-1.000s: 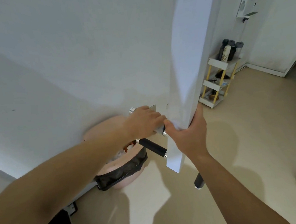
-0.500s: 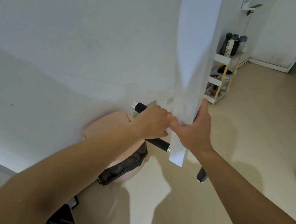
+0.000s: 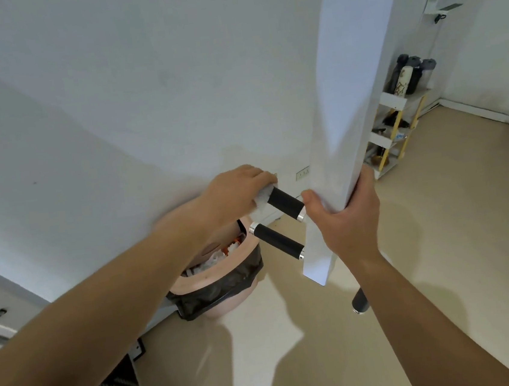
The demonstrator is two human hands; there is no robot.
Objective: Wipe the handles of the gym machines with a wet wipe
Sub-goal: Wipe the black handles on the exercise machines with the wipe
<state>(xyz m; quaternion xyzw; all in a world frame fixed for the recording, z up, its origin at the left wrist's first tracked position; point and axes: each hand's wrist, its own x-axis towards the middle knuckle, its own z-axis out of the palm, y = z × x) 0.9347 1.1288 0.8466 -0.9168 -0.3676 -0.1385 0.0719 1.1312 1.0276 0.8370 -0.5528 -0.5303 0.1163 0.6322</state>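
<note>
Left of white post (image 3: pixel 337 152), left hand (image 3: pixel 237 191) grips wet wipe (image 3: pixel 261 200) round upper handle (image 3: pixel 285 203) far end; right hand (image 3: pixel 347 224) grips the white post. Best wrap tight and twist while sliding toward it.

Both hands (image 3: pixel 240 191) (image 3: pixel 346 224) curled, arms outstretched

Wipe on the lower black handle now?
No, the left hand holds the wipe on the outer end of the upper handle; the lower handle is bare.

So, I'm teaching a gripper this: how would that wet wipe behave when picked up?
Likely floppy: the wet wipe sits crumpled under the left hand on the upper handle. Probably light, since the wad fits inside that grip. Being damp, it may cling rather than slide.
</note>
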